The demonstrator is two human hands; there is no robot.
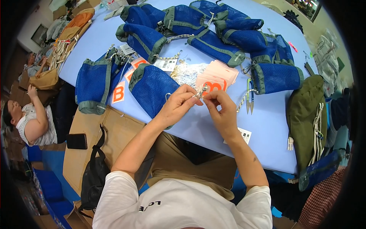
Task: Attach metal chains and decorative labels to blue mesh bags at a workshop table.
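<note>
Above the near part of the table, my left hand (176, 105) pinches a grey-and-white patterned cord (203, 90) between thumb and forefinger. My right hand (223, 110) is closed on the same cord, fingertips almost touching the left ones. What exactly sits between the fingertips is too small to tell. A blue mesh bag (149, 88) with grey-green trim lies beside my left hand. Behind my hands are a bundle of white strings (186, 72) and a stack of pink tags (221, 71) with orange print. Thread snips (249, 100) lie to the right of my right hand.
Several more blue mesh bags (217, 45) curve across the back of the light-blue table (267, 133). An olive bag (305, 114) hangs at its right edge. Cardboard (122, 126) holds a phone (76, 141) and a black bag (94, 177). Another person (38, 122) is at the left.
</note>
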